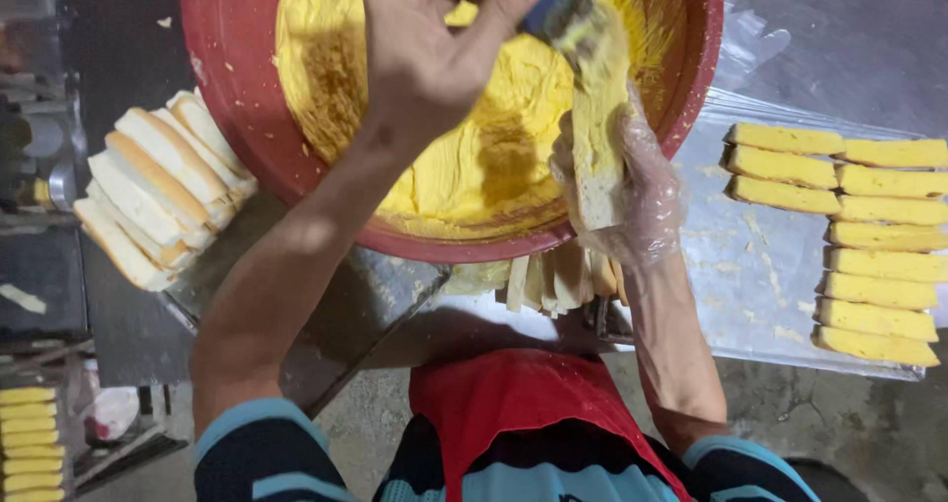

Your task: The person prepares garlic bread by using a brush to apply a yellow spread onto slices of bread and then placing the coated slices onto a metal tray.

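My left hand (434,48) is shut on a blue-handled spreading tool (538,3), whose tip rests on the top end of a bread slice (597,156). My right hand (647,201), in a clear plastic glove, holds that slice upright over the near rim of a big red bowl (227,87). The bowl is full of thick yellow spread (474,166). Yellow spread covers the upper part of the slice.
A stack of plain white bread slices (158,186) lies left of the bowl. More slices (558,280) stand under its near edge. Rows of yellow-coated slices (869,235) lie on a plastic-covered tray (760,275) at right. Further coated slices (28,443) sit lower left.
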